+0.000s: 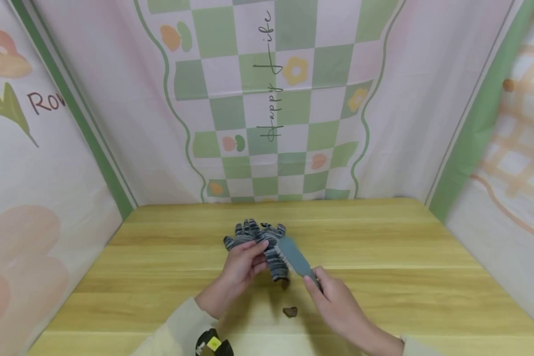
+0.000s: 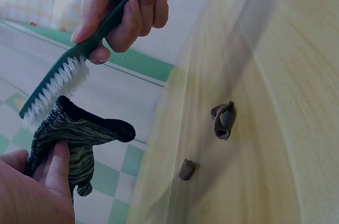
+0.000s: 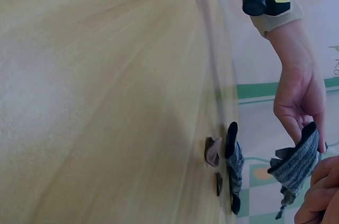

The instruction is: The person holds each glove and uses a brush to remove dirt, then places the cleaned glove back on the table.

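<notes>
My left hand (image 1: pixel 242 264) pinches a grey-and-black striped knit glove (image 1: pixel 273 259) and holds it above the table, its dark-edged cuff toward me. In my right hand (image 1: pixel 338 299) is the handle of a blue-green scrub brush (image 1: pixel 297 257). The brush's white bristles (image 2: pixel 58 89) face the glove and appear to touch it near the cuff in the left wrist view. A second glove (image 3: pixel 234 168) of the same knit lies on the table behind the held one, partly covered by it in the head view.
A curled brown scrap (image 2: pixel 222 121) and a smaller dark brown piece (image 2: pixel 186 169) lie on the wooden table (image 1: pixel 160 291) below the hands. A printed curtain (image 1: pixel 258 99) hangs behind the table's far edge, with more fabric at both sides.
</notes>
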A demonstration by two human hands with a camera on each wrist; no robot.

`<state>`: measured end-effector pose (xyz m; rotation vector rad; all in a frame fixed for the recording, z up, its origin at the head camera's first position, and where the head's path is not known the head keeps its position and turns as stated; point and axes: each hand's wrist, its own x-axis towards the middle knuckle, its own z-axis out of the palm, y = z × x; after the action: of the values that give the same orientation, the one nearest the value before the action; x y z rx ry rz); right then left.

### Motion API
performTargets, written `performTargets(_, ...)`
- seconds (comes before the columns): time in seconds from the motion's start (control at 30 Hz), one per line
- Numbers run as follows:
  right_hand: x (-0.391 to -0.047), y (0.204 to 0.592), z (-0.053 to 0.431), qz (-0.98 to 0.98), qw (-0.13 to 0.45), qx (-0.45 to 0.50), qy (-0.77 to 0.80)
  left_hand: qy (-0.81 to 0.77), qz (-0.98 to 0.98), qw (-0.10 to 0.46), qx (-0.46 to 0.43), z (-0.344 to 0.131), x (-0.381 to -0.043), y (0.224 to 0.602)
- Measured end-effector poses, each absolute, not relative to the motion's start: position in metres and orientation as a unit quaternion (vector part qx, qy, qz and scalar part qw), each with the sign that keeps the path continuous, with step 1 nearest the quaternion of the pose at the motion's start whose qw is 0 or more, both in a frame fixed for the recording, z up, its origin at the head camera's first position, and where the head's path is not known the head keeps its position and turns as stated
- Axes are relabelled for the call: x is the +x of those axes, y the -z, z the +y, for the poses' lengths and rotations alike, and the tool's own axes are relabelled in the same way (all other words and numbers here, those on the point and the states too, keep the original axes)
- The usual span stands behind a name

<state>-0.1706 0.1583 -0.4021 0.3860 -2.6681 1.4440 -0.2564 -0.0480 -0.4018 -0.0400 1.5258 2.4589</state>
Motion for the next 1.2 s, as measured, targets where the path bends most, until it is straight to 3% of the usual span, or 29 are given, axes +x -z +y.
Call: performTargets(1.2, -0.1749, 0.4078, 0.1578, -0.940, 0.045, 0.113, -0.320, -0.833, 0.541, 0.117, -0.013, -0.0483, -0.2603, 0.4011)
